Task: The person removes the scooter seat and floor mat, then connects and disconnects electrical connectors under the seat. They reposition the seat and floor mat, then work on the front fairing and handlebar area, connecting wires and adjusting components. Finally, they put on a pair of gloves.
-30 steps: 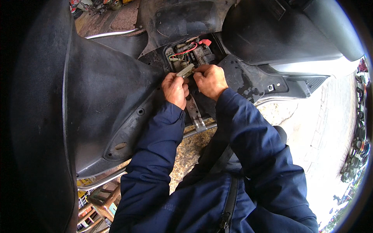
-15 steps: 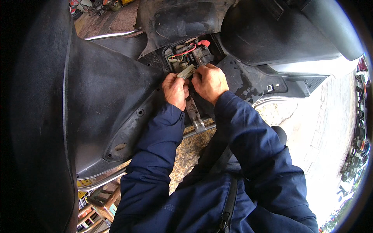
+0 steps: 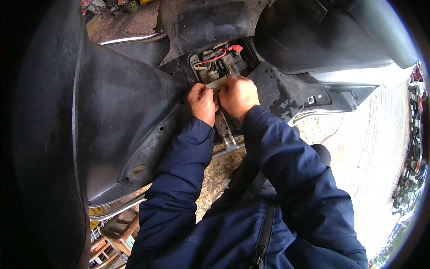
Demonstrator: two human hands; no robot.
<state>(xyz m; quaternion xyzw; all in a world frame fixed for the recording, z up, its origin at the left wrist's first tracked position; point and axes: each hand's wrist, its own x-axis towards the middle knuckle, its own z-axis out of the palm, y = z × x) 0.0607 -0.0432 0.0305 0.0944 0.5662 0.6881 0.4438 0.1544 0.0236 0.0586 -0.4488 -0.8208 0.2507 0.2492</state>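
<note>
A small pale, oblong piece (image 3: 216, 84), perhaps a plastic wire connector, is held between my two hands over the open compartment of a black scooter. My left hand (image 3: 201, 103) is closed, its thumb and fingers gripping the left end. At the right end, my right hand (image 3: 239, 96) is closed with curled fingers, partly hidden by the back of the hand. Just beyond them lie a red wire (image 3: 218, 58), thinner coloured wires (image 3: 201, 67) and a red cap (image 3: 235, 48). Below my hands, a metal strap (image 3: 225, 132) points toward me.
Black body panels (image 3: 130, 98) rise to the left, and the scooter's seat (image 3: 318, 40) is at the right. A footboard (image 3: 286, 94) with dark wet patches surrounds the compartment. A wooden stool (image 3: 118, 233) stands at lower left. Bright paving (image 3: 371, 148) stretches along the right side.
My right hand has shifted slightly left and turned, covering more of the pale piece's right end. The piece lies flatter than before. My left hand has hardly moved.
</note>
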